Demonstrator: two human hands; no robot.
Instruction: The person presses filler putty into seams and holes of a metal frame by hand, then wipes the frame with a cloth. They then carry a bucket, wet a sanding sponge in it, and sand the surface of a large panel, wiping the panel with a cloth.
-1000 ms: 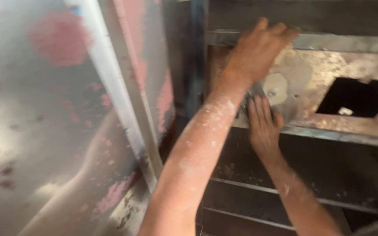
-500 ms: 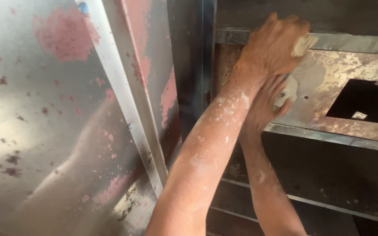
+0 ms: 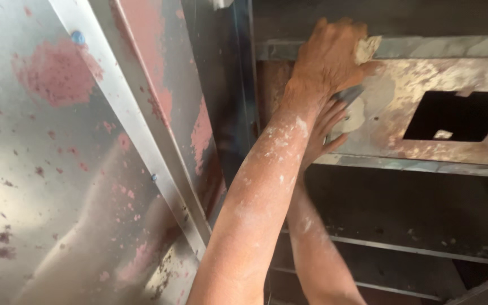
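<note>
two bare hands are working against a rusty metal panel [image 3: 425,76] inside a dark metal frame, both arms reaching up from the bottom of the view and dusted with white specks. the left hand [image 3: 329,59] is lying on top, its forearm crossing over the other arm, and its fingers are curling together around a pale lump of filler [image 3: 366,49], which is showing at the fingertips and pressing against the upper edge of the panel, just below a grey horizontal rail [image 3: 453,46]. the right hand [image 3: 326,130] is sitting below and partly behind the left wrist, so much of it is hidden; its visible fingers are lying loosely side by side near a pale smeared patch [image 3: 356,116] on the panel, and a dark flat blade-like thing [image 3: 348,93] is poking out between the two hands, though i cannot tell which hand is gripping it or how. a rectangular cut-out [image 3: 458,116] is opening dark in the panel, well to the right of both hands. a shiny metal sheet [image 3: 46,169] blotched with pink-red paint is filling the left side, with a slanted metal strip [image 3: 125,118] running across it.
</note>
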